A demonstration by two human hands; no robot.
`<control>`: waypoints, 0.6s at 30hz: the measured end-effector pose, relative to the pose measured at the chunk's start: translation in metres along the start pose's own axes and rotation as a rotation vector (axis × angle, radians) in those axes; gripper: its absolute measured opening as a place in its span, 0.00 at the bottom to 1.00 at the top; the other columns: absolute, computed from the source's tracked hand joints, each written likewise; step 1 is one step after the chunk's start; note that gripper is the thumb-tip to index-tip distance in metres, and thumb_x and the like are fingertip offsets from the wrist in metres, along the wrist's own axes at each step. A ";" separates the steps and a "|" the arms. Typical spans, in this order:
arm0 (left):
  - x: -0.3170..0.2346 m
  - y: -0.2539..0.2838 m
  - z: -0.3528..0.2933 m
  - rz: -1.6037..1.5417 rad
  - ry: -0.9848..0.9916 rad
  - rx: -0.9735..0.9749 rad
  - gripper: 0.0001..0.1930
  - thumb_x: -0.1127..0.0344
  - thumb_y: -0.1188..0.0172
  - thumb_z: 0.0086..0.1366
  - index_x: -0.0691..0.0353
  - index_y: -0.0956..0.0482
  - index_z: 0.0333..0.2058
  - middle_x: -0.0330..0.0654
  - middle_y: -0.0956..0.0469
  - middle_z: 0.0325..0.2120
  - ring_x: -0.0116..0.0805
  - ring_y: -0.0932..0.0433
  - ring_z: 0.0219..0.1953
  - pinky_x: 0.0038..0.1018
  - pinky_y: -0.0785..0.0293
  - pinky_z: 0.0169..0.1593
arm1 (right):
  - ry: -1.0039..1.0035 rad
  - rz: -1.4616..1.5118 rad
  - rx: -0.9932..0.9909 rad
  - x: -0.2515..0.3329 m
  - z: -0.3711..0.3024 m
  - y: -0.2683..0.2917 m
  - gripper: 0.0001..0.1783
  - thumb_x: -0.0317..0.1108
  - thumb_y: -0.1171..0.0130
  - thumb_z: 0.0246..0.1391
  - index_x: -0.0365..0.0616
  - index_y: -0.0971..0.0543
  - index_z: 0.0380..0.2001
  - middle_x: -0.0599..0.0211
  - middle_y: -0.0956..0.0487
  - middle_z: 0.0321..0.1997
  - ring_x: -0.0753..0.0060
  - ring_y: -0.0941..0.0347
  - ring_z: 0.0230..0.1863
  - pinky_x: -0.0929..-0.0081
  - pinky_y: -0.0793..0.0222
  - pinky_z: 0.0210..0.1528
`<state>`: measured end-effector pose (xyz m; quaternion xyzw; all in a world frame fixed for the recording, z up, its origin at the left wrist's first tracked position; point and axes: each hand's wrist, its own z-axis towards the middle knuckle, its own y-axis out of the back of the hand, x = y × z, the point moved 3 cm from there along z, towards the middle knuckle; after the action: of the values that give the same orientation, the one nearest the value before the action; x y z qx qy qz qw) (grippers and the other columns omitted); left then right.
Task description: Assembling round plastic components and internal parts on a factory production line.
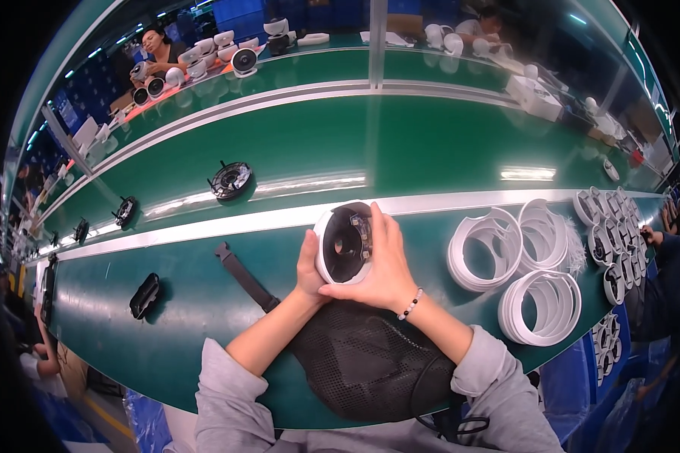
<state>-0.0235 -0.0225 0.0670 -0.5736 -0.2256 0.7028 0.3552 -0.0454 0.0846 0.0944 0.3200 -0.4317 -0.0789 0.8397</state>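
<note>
Two hands are just beyond the black mesh bag (363, 362): left hand (308, 272) and right hand (385, 266) together clasp a white-rimmed housing (343, 245). A slack grip could drop it toward the bag; careless pressure might harm its exposed circuitry (360, 232). Its underside is hidden. Left of and well beyond the bag, a black ring part (231, 181) shows little detail.

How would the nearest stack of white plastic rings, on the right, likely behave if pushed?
The nearest stack of white plastic rings may slide apart, since it looks loosely piled. Thin walls and open centres suggest light weight for its size. Smooth surfaces could be slippery.
</note>
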 end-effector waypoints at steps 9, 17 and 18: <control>-0.009 0.000 0.000 0.051 0.046 -0.034 0.37 0.41 0.54 0.53 0.63 0.44 0.54 0.47 0.37 0.50 0.40 0.36 0.51 0.34 0.40 0.55 | 0.021 0.075 -0.072 0.002 0.000 0.000 0.70 0.58 0.31 0.15 0.32 0.59 0.56 0.43 0.48 0.51 0.45 0.47 0.51 0.58 0.47 0.53; -0.024 -0.011 0.003 0.249 0.137 0.060 0.37 0.64 0.44 0.40 0.66 0.43 0.52 0.48 0.36 0.48 0.38 0.35 0.50 0.32 0.38 0.53 | 0.184 -0.100 -0.129 0.011 0.001 0.011 0.70 0.58 0.31 0.14 0.29 0.59 0.55 0.42 0.47 0.50 0.45 0.46 0.50 0.58 0.45 0.49; -0.024 -0.014 0.004 0.230 0.134 0.063 0.37 0.64 0.43 0.39 0.67 0.43 0.52 0.47 0.35 0.47 0.37 0.34 0.49 0.31 0.39 0.54 | 0.227 -0.132 -0.168 0.013 -0.001 0.013 0.70 0.59 0.32 0.14 0.28 0.58 0.55 0.41 0.47 0.51 0.44 0.46 0.50 0.58 0.44 0.49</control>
<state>-0.0217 -0.0313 0.0934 -0.6300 -0.1120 0.7058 0.3041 -0.0387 0.0899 0.1106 0.2829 -0.3037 -0.1330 0.9000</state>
